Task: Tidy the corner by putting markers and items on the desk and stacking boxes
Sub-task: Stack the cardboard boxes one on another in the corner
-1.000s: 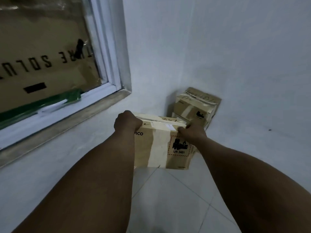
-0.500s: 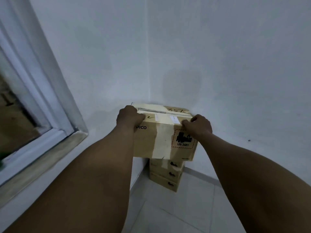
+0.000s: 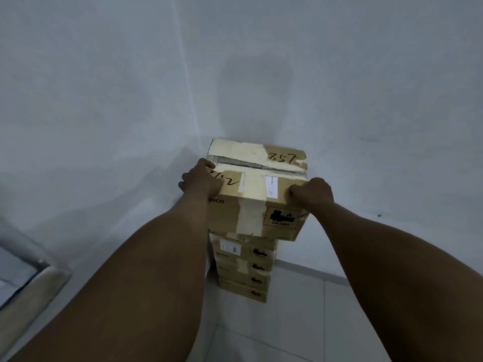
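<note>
Head view: two hands hold one taped cardboard box on a stack in the corner.

At frame centre, the left hand (image 3: 201,180) grips the top box (image 3: 254,194) at its left edge and the right hand (image 3: 312,195) grips its right edge, fingers curled over the rim. Beneath it, the stack (image 3: 244,270) shows about four smaller boxes on the tiled floor (image 3: 300,322), against the white wall (image 3: 104,100). A window sill (image 3: 28,291) sits lower left.
</note>
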